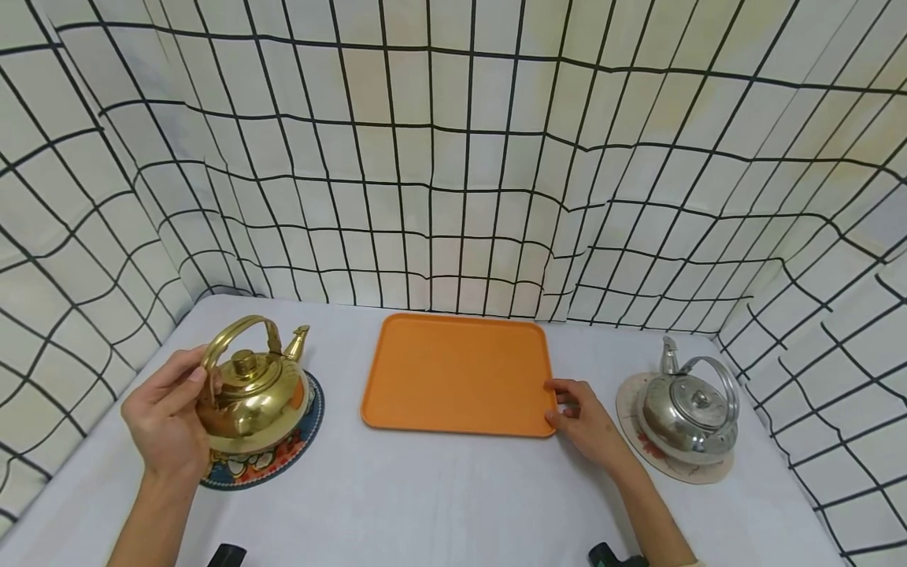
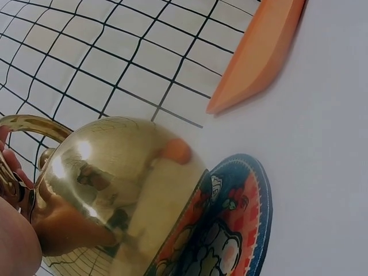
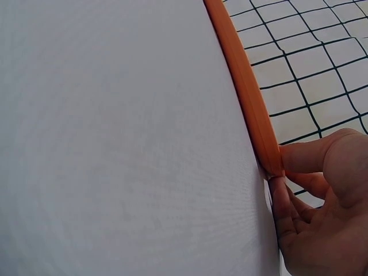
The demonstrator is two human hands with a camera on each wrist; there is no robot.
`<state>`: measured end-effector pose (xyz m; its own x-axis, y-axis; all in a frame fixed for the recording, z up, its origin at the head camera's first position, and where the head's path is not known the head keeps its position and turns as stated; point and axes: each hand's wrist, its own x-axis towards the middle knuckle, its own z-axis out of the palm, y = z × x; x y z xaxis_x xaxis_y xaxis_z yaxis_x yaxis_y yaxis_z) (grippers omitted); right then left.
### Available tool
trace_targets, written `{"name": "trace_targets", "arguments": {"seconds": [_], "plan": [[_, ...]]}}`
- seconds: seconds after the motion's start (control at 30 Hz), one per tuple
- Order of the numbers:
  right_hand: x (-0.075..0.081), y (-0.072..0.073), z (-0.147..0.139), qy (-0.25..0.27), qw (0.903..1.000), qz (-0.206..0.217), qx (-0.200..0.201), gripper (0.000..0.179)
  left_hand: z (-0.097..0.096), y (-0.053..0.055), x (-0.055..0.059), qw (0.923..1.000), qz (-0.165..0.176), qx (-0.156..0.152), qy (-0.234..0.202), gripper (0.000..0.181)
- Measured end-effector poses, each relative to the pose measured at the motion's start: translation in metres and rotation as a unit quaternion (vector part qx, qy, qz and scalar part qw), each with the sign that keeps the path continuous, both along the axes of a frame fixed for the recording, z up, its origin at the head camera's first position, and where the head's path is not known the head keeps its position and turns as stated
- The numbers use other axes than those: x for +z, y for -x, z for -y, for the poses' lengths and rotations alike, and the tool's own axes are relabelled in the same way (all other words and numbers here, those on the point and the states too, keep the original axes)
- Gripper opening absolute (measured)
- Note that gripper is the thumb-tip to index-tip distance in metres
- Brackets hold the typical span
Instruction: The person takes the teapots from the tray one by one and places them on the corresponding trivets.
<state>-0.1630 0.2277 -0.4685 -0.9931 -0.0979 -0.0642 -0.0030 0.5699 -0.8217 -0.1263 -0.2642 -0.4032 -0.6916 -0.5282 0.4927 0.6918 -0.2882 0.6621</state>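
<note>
My left hand (image 1: 170,409) grips the rear of the handle of a shiny gold kettle (image 1: 258,405), whose spout points to the back right. The kettle's base is close over a round, colourfully patterned mat (image 2: 244,198), and overlaps it in both views. At the middle of the table lies an orange rectangular tray (image 1: 457,374). My right hand (image 1: 584,421) pinches this tray near its front right corner; in the right wrist view the thumb and fingers meet around the orange rim (image 3: 253,109).
A silver kettle (image 1: 690,417) stands on a pale round mat (image 1: 627,402) to the right, beside my right forearm. White cloth with black grid lines (image 1: 453,197) rises behind the table and along both sides. The tabletop (image 1: 425,504) is white.
</note>
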Motion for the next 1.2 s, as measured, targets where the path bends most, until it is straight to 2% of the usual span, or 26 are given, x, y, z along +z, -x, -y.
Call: {"name": "trace_targets", "arguments": {"seconds": [0.27,0.73,0.87,1.0,1.1,1.2], "plan": [[0.0,0.0,0.0,-0.005,1.0,-0.002,-0.002,0.047,0.003,-0.002,-0.005,0.9984,-0.038,-0.037,-0.022,0.025],[-0.001,0.001,-0.001,-0.007,0.9999,-0.009,0.002,0.046,0.004,-0.011,-0.009,0.9956,-0.045,-0.063,-0.053,0.032],[-0.002,0.001,-0.001,-0.008,0.9999,-0.009,0.003,0.046,0.006,-0.015,-0.009,0.9955,-0.037,-0.056,-0.067,0.032],[-0.002,0.001,-0.001,-0.008,0.9999,-0.008,0.003,0.047,0.007,-0.019,-0.01,0.9977,-0.016,-0.027,-0.061,0.034],[-0.003,0.001,0.0,-0.007,0.9999,-0.008,0.002,0.047,0.007,-0.02,-0.01,0.9989,0.012,0.001,-0.045,0.035],[-0.002,0.0,0.0,-0.008,0.9999,-0.01,0.001,0.047,0.006,-0.022,-0.011,0.9983,0.019,0.003,-0.055,0.033]]}}
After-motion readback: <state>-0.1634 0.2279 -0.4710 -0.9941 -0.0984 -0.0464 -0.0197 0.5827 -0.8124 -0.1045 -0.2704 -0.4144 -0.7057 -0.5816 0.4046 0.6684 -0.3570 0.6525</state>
